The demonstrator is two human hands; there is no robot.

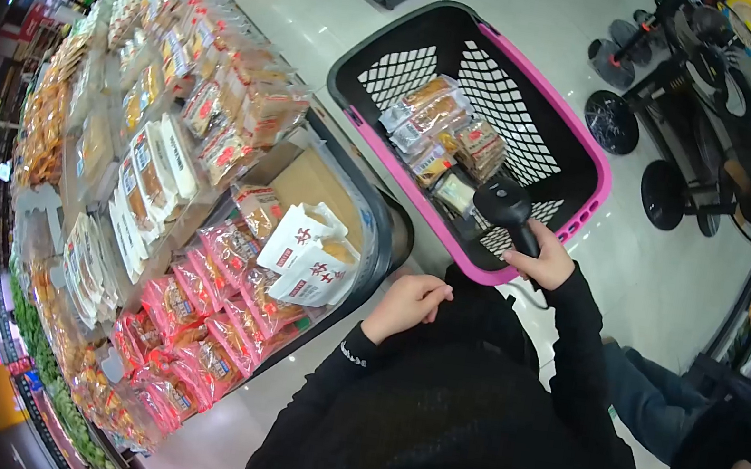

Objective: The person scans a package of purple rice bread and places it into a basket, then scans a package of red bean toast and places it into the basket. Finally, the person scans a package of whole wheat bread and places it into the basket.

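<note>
My right hand [547,257] grips a black handheld barcode scanner [505,211], held over the near edge of a black and pink shopping basket [588,159]. Several packaged snacks [442,134] lie inside the basket, just beyond the scanner's head. My left hand [409,302] hangs in front of my body with its fingers curled and nothing in it, close to the corner of a display table. Both arms wear black sleeves.
A display table [390,237] on the left is stacked with packaged baked goods, red snack packs [212,307] and white bags [314,260]. Wheeled metal racks [687,134] stand at the upper right. Another person [703,434] is at the lower right. The floor is pale tile.
</note>
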